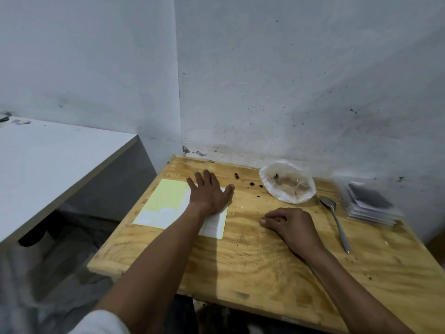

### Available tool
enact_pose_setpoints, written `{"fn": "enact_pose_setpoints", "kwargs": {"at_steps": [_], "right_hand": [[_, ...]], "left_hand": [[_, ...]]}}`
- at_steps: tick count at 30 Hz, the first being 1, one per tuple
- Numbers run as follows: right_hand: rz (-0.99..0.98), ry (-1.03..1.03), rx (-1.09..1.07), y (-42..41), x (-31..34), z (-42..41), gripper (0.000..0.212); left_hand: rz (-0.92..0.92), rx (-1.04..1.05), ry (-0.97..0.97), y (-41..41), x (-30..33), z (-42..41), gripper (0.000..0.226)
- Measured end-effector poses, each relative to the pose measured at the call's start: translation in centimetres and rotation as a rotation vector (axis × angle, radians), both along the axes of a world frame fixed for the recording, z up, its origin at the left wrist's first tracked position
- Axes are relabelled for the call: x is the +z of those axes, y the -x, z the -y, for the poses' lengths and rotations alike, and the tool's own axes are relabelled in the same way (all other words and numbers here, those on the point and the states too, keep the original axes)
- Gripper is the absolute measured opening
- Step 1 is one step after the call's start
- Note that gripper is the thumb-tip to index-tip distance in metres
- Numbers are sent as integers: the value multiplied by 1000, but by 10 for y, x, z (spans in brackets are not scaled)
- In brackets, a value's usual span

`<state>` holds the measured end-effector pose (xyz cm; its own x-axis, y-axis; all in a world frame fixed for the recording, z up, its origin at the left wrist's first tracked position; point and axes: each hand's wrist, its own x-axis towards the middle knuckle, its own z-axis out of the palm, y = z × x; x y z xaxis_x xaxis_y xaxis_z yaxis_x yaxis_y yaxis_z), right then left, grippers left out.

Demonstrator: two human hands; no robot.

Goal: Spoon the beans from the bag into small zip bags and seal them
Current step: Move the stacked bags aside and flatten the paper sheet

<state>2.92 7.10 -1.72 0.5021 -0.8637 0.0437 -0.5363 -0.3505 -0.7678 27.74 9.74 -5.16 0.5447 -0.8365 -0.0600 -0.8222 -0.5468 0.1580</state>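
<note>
A clear plastic bag (287, 182) lies open at the back of the wooden table (265, 261), nearly empty, with a few dark beans inside. Loose beans (237, 175) are scattered on the wood to its left. A metal spoon (336, 220) lies on the table right of the bag, bowl toward the wall. A stack of small zip bags (370, 204) sits at the far right. My left hand (208, 192) rests flat, fingers spread, on a sheet of labels (166, 206). My right hand (289, 222) rests on the wood with fingers curled; whether it pinches a bean is unclear.
The table stands in a corner of grey-white walls (289, 92). A white table (48, 169) stands lower to the left, with a gap between the two. The wooden table's left edge runs close to the label sheet.
</note>
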Motion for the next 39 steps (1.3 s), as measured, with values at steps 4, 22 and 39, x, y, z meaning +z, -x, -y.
{"fn": "enact_pose_setpoints", "kwargs": {"at_steps": [4, 22, 39], "right_hand": [[-4, 37, -24, -4, 3, 0, 5], [-4, 27, 27, -22, -5, 11, 11], [250, -291, -373, -84, 21, 72, 26]], "left_hand": [[-7, -3, 6, 0, 0, -2, 92], [4, 0, -11, 0, 1, -2, 90], [1, -5, -17, 0, 0, -1, 90]]}}
